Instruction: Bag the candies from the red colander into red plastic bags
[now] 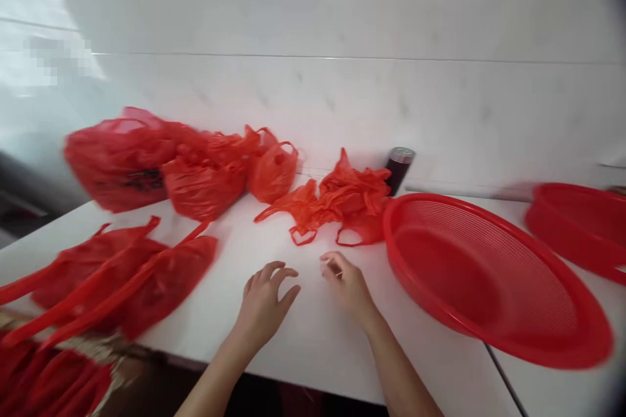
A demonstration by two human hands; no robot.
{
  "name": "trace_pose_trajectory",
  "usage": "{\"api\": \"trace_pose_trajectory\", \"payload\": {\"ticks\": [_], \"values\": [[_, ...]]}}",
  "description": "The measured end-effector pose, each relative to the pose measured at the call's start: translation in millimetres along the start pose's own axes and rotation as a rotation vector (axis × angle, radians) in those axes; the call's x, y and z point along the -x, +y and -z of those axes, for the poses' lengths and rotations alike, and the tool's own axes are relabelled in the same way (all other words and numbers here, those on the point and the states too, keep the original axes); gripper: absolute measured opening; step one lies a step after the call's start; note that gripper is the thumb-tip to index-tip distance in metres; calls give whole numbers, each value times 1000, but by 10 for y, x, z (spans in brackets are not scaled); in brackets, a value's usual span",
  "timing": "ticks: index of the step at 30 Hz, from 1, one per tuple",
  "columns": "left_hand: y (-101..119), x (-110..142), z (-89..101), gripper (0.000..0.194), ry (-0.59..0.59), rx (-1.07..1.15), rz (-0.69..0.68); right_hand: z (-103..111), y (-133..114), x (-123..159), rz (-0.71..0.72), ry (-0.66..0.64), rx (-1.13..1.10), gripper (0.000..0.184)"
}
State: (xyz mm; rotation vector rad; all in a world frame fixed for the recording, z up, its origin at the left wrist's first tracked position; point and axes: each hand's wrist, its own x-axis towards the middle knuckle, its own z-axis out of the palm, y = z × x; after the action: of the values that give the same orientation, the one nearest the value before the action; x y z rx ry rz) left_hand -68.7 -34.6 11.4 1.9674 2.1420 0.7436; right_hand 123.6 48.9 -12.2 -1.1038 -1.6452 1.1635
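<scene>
My left hand (268, 300) hovers above the white table with its fingers spread and bent, holding nothing. Beside it, my right hand (348, 287) has its fingers curled in toward the thumb. A small pale sliver shows between those fingers, too small to name. Just beyond both hands lies a crumpled heap of red plastic bags (337, 199), its handle loops toward me. To the right of my right hand, a large red plastic colander (450, 273) rests tilted on the table. Neither hand touches the bags or the colander.
Filled red plastic bags (208, 186) stand along the wall at the back left. Flat red bags (171, 273) lie over the table's left front edge, above a box of red bags (59, 381). A dark can (398, 169) leans behind the heap. Another red basket (577, 228) sits far right.
</scene>
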Motion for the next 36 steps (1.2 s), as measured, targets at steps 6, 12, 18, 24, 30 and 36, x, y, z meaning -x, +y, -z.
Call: {"api": "trace_pose_trajectory", "payload": {"ticks": [6, 12, 18, 24, 30, 36], "values": [[-168, -69, -228, 32, -141, 49, 40, 719, 221, 649, -73, 272, 293, 39], [-286, -108, -336, 41, -149, 52, 66, 924, 278, 1160, -49, 475, 373, 42], [-370, -155, -377, 45, -198, 4, 80, 1333, 101, 1492, -319, 793, 304, 58], [-243, -199, -417, 45, -232, -26, 90, 1177, 342, 1687, -265, 680, 457, 37], [-135, -196, -466, 44, -244, -34, 67, 1149, 256, 1601, -262, 741, 423, 39], [-206, -148, -487, 42, -190, -47, 24, 1489, 8, 1168, -174, 677, 473, 37]]}}
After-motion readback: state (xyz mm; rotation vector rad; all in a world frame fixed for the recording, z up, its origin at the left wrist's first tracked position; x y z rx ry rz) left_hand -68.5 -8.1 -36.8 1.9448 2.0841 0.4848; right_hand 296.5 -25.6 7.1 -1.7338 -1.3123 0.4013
